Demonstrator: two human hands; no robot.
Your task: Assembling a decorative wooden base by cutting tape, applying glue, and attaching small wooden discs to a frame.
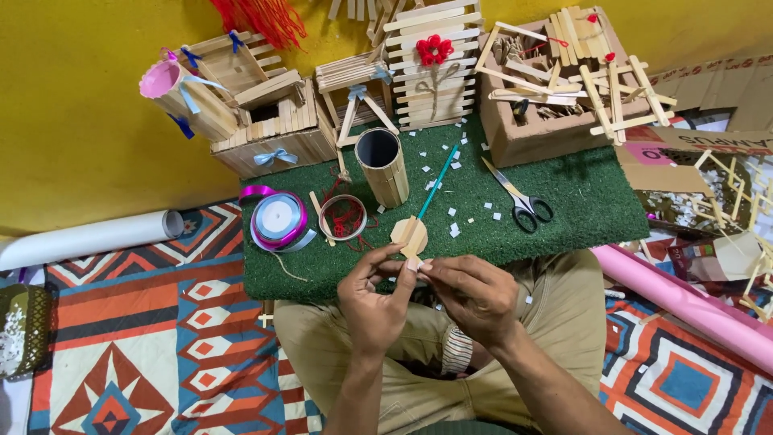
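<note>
**Wooden stick pinched between both hands over green mat**

Wooden flat craft stick [412,242] sits between the two hands, above the lap, at the near edge of the green artificial-grass mat [564,201]. Long axis runs roughly upright in view, slightly tilted, top end overlapping a round pale wooden disc [407,229] lying on the mat; touching or just in front, cannot tell. Left hand [372,302] fingers closed on the stick's lower part from the left. Right hand [475,294] fingertips pressed together at the stick's lower end, apparently on a small white tab [413,263]. Both hands equally near, meeting at the stick; stick points away from the grips toward the mat.

Around: teal thin rod [439,181] lies diagonally just beyond the disc. Purple ribbon spool [278,219] and clear ring of red thread [343,217] to the left. Stick-clad cylindrical holder [382,165] upright behind. Yellow-and-black scissors [519,197] to the right, well apart. White paper scraps [453,229] scattered on mat. Stick-built models line the yellow wall [80,105].
</note>
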